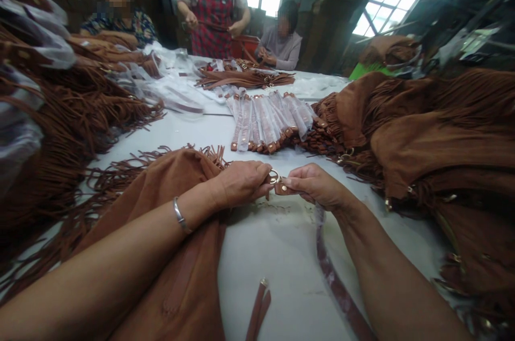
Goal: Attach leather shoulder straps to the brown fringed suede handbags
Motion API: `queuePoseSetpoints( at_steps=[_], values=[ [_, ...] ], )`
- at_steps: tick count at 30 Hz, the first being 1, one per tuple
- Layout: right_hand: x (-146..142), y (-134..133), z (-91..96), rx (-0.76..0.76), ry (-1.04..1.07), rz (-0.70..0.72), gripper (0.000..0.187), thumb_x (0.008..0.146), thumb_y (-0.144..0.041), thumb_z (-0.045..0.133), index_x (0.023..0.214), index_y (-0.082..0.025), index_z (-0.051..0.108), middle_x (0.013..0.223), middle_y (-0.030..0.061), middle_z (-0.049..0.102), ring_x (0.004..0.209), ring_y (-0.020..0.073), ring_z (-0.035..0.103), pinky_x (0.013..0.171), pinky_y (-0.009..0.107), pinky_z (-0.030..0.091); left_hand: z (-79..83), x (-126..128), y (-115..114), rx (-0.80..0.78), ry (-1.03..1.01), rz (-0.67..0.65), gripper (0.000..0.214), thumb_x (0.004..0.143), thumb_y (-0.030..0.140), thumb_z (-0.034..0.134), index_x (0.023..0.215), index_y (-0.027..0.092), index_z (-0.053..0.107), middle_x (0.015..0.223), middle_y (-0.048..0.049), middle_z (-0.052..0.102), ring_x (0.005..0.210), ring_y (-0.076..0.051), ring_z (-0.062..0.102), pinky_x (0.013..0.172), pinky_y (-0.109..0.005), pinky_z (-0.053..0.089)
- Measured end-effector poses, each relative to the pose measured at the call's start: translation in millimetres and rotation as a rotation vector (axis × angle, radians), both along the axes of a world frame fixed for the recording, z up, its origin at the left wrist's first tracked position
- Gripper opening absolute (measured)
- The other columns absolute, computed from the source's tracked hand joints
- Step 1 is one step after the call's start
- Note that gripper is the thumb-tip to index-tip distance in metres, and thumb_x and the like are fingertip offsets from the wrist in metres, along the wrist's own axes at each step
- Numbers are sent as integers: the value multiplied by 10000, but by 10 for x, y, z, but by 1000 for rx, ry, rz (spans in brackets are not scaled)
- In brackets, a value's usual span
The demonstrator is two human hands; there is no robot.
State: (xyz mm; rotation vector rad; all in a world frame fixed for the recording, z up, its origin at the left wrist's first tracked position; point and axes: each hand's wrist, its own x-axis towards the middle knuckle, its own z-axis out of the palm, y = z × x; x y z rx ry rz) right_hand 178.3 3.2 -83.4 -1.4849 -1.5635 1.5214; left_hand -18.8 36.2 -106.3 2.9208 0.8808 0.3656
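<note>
My left hand [241, 183] is closed on the metal ring [274, 176] at the corner of a brown suede fringed bag [177, 191] that lies under my left forearm. My right hand [316, 186] pinches the end of a brown strap [338, 287], pressing its tab against the ring. The strap, wrapped in clear plastic, trails back under my right forearm toward the table's near edge. The two hands almost touch at the ring.
A row of plastic-wrapped straps [267, 118] lies beyond my hands on the white table [281, 244]. Fringed bags are heaped at the right [434, 132] and left [60, 126]. A loose strap end [259, 309] lies near me. Three other people [215, 3] work at the far side.
</note>
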Motion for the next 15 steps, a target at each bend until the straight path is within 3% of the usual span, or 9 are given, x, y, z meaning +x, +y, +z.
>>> queuePoseSetpoints(
  at_steps=[5, 15],
  values=[
    [-33, -19, -17, 62, -48, -15, 445, 600, -532, 659, 527, -158, 429, 367, -102, 285, 321, 10, 175, 331, 181, 59, -18, -7, 14, -7, 17, -2, 254, 896, 348, 357, 955, 128, 470, 872, -83, 585, 791, -202, 564, 686, -302, 449],
    [-19, -6, -106, 29, -39, -59, 390, 623, -489, 640, 538, -169, 434, 351, -95, 287, 308, 24, 185, 331, 188, 60, -5, 39, -28, -12, 52, 22, 207, 886, 302, 378, 960, 129, 464, 904, -103, 577, 835, -223, 554, 709, -335, 459]
  ],
)
